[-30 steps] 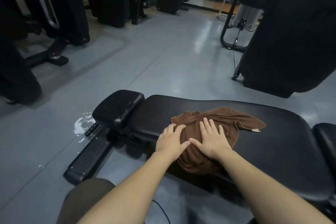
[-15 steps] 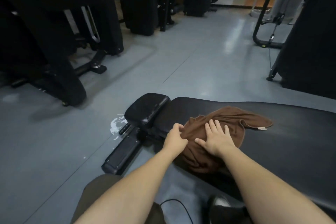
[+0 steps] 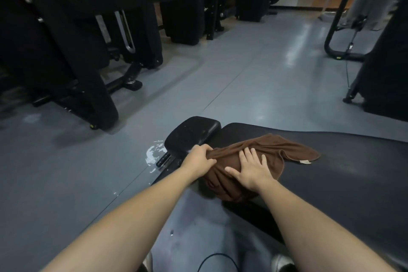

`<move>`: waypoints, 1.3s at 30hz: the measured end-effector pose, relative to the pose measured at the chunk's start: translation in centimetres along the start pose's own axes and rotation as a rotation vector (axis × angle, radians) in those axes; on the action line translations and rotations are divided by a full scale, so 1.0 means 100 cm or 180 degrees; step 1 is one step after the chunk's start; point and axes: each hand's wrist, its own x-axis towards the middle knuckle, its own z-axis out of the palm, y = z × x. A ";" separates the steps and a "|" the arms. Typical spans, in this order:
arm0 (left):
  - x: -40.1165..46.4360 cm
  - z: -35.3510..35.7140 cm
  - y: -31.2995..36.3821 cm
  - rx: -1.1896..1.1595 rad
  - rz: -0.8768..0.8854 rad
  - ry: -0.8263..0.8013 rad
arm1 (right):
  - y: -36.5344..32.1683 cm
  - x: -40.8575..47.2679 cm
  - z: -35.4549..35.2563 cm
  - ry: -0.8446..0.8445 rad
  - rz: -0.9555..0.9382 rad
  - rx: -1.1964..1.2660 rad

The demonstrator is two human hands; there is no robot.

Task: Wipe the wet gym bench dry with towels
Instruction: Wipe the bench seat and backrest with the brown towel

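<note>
Brown terry towel (image 3: 254, 152), bunched and creased, lies at the near edge of the black padded gym bench (image 3: 344, 174). Left hand (image 3: 199, 159) grips its end; right hand (image 3: 251, 169) presses flat, fingers spread.

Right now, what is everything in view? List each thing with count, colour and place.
towel: one, brown, bunched on the bench's near-left part, small pale tag at its right end.
gym bench: one, black padding, running right from centre frame.
small bench pad: one, black, at the bench's left end, speckled with droplets.
puddle: one, pale, on the floor left of the small pad.
floor: grey, glossy.
gym machines: several, black, along the left, back and right.
cable: one, black, on the floor at bottom centre.
left hand: grips the towel's left end.
right hand: flat on the towel, fingers spread.
</note>
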 end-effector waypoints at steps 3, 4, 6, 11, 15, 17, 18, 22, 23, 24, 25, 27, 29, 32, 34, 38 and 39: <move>0.022 -0.015 -0.028 0.0025 -0.0019 0.0138 | -0.021 0.027 0.009 0.0152 -0.0072 0.0023; 0.030 -0.019 -0.037 0.0012 -0.0026 0.0192 | -0.027 0.038 0.012 0.0218 -0.0104 0.0000; 0.049 -0.024 -0.051 -0.0028 -0.0033 0.0304 | -0.038 0.062 0.017 0.0341 -0.0179 -0.0099; 0.094 -0.030 -0.082 -0.0275 -0.0135 0.0567 | -0.059 0.122 0.024 0.0446 -0.0367 -0.0295; 0.114 -0.032 -0.100 -0.0477 -0.0298 0.0818 | -0.078 0.151 0.027 0.0393 -0.0486 -0.0362; 0.118 -0.034 -0.108 -0.0469 -0.0407 0.0853 | -0.087 0.160 0.030 0.0283 -0.0553 -0.0466; 0.119 -0.035 -0.113 -0.0450 -0.0487 0.0891 | -0.092 0.164 0.032 0.0206 -0.0589 -0.0522; 0.124 -0.037 -0.128 -0.0394 -0.0846 0.0993 | -0.112 0.180 0.037 -0.0014 -0.0740 -0.0720; 0.127 -0.036 -0.132 -0.0416 -0.0894 0.1010 | -0.116 0.184 0.039 -0.0053 -0.0775 -0.0765; 0.129 -0.036 -0.135 -0.0440 -0.0932 0.1030 | -0.119 0.188 0.040 -0.0082 -0.0808 -0.0809; 0.132 -0.035 -0.137 -0.0459 -0.0965 0.1050 | -0.122 0.192 0.041 -0.0092 -0.0840 -0.0856; 0.138 -0.033 -0.141 -0.0485 -0.1009 0.1091 | -0.126 0.202 0.041 -0.0083 -0.0899 -0.0919; 0.143 -0.030 -0.146 -0.0381 -0.1032 0.1126 | -0.131 0.214 0.041 -0.0106 -0.0940 -0.0918; 0.148 -0.026 -0.152 -0.0015 -0.1039 0.1308 | -0.137 0.232 0.038 -0.0162 -0.0968 -0.0929; 0.151 -0.024 -0.157 0.0221 -0.0907 0.1467 | -0.140 0.244 0.037 -0.0191 -0.0981 -0.0948; 0.163 -0.018 -0.165 0.0266 -0.0660 0.1352 | -0.143 0.265 0.034 -0.0210 -0.1032 -0.1031; 0.167 -0.015 -0.167 0.0280 -0.0645 0.1310 | -0.144 0.270 0.033 -0.0211 -0.1052 -0.1044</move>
